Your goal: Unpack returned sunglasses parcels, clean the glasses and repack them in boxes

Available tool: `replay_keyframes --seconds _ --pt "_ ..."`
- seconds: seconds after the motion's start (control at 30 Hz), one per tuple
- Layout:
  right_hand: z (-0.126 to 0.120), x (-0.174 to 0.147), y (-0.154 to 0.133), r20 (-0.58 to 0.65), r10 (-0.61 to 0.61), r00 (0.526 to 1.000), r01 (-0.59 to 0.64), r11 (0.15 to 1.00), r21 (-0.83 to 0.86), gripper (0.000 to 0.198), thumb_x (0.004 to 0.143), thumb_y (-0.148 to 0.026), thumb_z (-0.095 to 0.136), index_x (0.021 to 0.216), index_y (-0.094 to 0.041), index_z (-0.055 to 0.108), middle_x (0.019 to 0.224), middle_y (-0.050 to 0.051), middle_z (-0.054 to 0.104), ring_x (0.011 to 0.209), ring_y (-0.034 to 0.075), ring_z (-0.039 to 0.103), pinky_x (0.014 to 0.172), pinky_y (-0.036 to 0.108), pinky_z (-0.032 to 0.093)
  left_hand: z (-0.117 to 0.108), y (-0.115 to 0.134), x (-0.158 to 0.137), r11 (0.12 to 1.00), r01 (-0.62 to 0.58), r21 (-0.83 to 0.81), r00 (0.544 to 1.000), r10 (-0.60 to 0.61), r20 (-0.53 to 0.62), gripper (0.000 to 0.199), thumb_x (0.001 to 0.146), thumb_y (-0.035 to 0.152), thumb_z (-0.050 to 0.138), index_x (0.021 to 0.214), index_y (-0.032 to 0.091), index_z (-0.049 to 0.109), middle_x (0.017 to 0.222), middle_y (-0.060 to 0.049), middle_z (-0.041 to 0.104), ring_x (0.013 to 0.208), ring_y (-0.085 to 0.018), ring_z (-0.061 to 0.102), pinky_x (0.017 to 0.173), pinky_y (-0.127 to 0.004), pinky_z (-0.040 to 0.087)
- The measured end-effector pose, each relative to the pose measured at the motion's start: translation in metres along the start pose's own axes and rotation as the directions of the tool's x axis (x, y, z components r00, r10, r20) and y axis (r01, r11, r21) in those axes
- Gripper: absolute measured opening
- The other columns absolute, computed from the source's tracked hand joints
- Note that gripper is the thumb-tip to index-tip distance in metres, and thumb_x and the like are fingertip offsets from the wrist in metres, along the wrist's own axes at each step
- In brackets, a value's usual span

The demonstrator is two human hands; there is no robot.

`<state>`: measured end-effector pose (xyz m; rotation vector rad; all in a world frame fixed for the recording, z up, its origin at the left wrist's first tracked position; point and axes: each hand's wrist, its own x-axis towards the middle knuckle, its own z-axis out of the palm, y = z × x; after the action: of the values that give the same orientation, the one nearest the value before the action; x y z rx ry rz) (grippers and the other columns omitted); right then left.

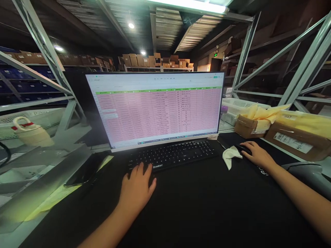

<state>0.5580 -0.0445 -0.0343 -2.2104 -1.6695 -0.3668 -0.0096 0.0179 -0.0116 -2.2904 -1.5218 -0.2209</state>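
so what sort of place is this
Likely a warehouse: boxes stand in a row beyond the monitor, what look like blue bins sit at the left, and a bare metal roof hangs overhead.

A crumpled white tissue (231, 156) is seen on the black mat (196, 203). At the right, two cardboard boxes (317, 143) are topped with yellow paper (258, 113); a white basket (238, 103) is placed behind. At the left, a cream bag (33, 135) is marked by a red ribbon (27, 125) at its looped handle (18, 120). Farther back, cartons (140, 60) are lined up on shelves (178, 69), and the roof (169, 32) is hung with lamps (131, 25).
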Motion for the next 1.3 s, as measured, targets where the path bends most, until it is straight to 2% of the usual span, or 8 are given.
replay_keyframes --seconds 0.37,0.67,1.03,1.3 --pt "-0.0024 -0.0011 -0.0037 0.005 0.008 1.0 -0.008 1.0 -0.007 0.053 0.089 -0.051 0.043 0.131 -0.025 0.06 0.135 0.01 0.053 0.112 0.025 0.06 0.095 0.04 0.053 0.0023 -0.0007 0.0001 1.0 -0.011 -0.003 0.999 0.011 -0.031 0.052 0.098 0.035 0.043 0.145 0.015 0.051 0.147 -0.022 0.051 0.133 -0.037 0.048 0.1 -0.053 0.044" --pt "-0.0025 -0.0019 -0.0032 -0.004 -0.005 1.0 0.005 1.0 -0.007 0.049 0.089 -0.049 0.044 0.13 -0.027 0.06 0.134 0.009 0.054 0.112 0.025 0.061 0.094 0.04 0.053 -0.0003 -0.0004 0.0004 1.0 0.003 0.015 1.0 -0.004 0.014 0.053 0.098 0.036 0.041 0.146 0.017 0.05 0.149 -0.02 0.049 0.135 -0.035 0.046 0.102 -0.052 0.043" --pt "-0.0047 -0.002 -0.0047 0.0 -0.007 1.0 0.007 1.0 -0.001 0.051 0.089 -0.05 0.044 0.13 -0.024 0.061 0.134 0.01 0.054 0.114 0.026 0.06 0.097 0.041 0.053 -0.0019 0.0006 0.0008 1.0 0.006 -0.006 1.0 -0.006 0.018 0.053 0.098 0.036 0.043 0.147 0.017 0.05 0.149 -0.021 0.05 0.134 -0.037 0.047 0.101 -0.053 0.043" --pt "-0.0022 -0.0027 -0.0017 0.004 0.007 1.0 -0.007 1.0 0.002 0.054 0.088 -0.053 0.043 0.131 -0.025 0.06 0.134 0.01 0.054 0.111 0.027 0.061 0.093 0.043 0.054 -0.0042 0.0008 -0.0004 1.0 0.002 -0.002 1.0 -0.002 0.011 0.052 0.099 0.036 0.043 0.147 0.017 0.049 0.149 -0.021 0.049 0.135 -0.035 0.047 0.102 -0.052 0.043"
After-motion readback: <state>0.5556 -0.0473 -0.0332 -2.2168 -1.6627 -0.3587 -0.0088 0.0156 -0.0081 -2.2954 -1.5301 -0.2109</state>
